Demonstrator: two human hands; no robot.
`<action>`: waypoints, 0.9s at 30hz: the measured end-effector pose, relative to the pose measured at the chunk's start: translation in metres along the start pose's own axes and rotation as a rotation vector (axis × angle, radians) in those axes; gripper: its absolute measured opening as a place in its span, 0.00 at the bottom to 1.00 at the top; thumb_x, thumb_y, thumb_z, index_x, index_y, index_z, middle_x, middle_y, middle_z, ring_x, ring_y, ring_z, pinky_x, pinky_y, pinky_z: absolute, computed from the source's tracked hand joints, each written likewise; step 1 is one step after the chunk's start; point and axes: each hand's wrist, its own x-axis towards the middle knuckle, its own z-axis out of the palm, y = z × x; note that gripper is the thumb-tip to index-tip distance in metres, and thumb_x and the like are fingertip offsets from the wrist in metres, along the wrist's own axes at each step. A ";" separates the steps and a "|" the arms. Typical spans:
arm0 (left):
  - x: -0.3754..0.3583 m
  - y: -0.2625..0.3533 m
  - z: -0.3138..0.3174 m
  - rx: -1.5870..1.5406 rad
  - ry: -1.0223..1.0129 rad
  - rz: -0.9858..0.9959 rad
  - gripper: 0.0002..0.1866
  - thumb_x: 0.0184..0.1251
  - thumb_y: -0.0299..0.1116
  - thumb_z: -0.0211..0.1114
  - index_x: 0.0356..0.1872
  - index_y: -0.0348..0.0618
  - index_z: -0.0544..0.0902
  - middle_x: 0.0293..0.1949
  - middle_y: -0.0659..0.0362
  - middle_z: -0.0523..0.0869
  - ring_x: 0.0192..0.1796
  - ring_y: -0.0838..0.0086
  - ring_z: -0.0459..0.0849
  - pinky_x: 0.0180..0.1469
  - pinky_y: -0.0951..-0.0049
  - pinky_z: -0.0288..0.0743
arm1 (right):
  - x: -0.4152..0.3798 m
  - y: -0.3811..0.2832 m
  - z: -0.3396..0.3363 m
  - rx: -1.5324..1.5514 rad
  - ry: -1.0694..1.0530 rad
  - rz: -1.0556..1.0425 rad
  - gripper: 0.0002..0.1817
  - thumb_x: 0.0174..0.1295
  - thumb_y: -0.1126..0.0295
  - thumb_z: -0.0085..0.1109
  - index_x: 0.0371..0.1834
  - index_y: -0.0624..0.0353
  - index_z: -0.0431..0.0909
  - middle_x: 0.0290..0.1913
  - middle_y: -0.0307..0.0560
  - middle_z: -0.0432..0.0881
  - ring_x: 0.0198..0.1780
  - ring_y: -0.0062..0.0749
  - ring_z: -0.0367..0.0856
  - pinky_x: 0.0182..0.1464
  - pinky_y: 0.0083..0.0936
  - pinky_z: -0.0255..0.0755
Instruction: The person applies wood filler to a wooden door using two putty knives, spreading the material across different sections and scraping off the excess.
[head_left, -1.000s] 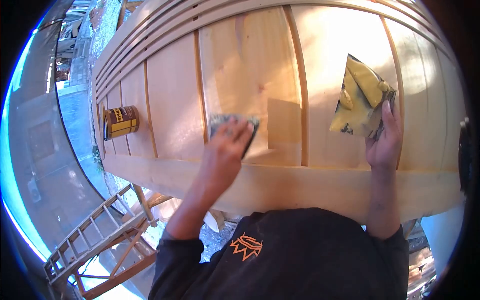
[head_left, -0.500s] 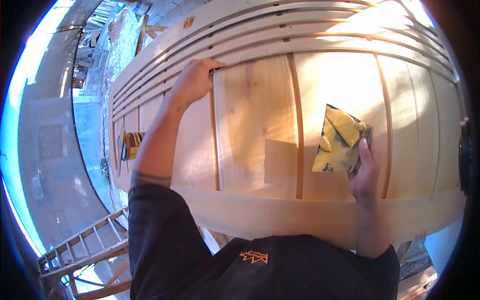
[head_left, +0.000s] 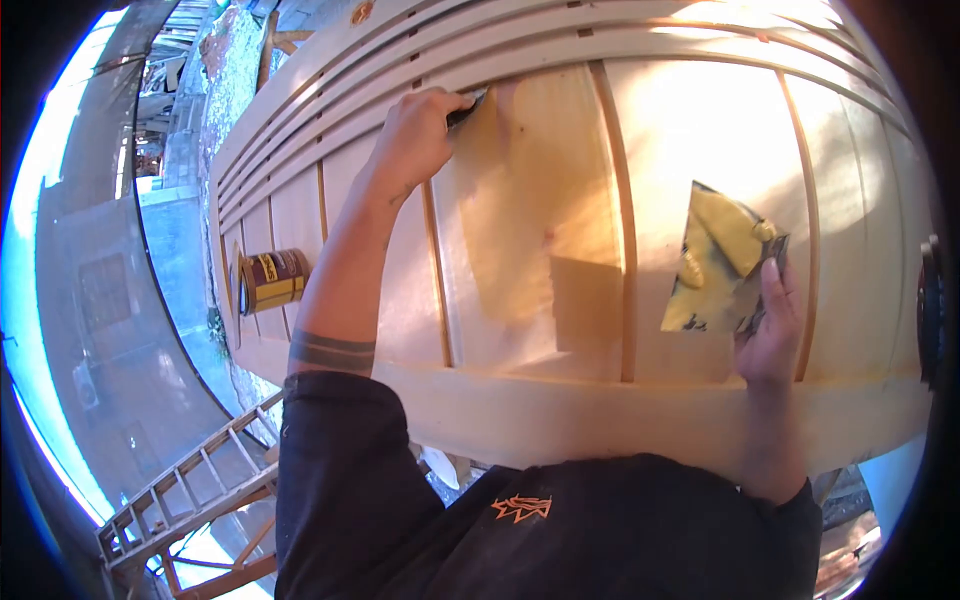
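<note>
My left hand (head_left: pixel 418 135) is closed around a small dark scraper (head_left: pixel 467 110), mostly hidden by the fingers. It is at the upper edge of a pale wooden panel (head_left: pixel 530 200), beside the slats, where a yellowish smear runs down the wood. In my right hand (head_left: pixel 770 330) is a flat square plate (head_left: pixel 712 262) spread with thick yellow filler, the thumb pressed on its edge. The plate is held above the panel to the right, and its shadow falls on the wood.
A brown and yellow can (head_left: pixel 272 280) stands on the panel to the left of my left forearm. Grooves divide the panel, and long slats (head_left: pixel 480 62) curve along its far side. A ladder (head_left: pixel 190 485) lies at lower left.
My left hand with the scraper has shifted a little right along the panel's upper edge. The view has also moved, and more of the can shows. The filler plate stays in my right hand.
</note>
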 end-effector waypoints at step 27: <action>0.035 -0.039 -0.020 -0.066 -0.235 -0.039 0.28 0.45 0.09 0.48 0.49 0.38 0.82 0.45 0.46 0.85 0.50 0.63 0.83 0.54 0.69 0.74 | 0.007 0.000 0.016 -0.041 -0.026 -0.009 0.19 0.72 0.68 0.40 0.61 0.66 0.65 0.54 0.47 0.76 0.53 0.29 0.78 0.54 0.25 0.74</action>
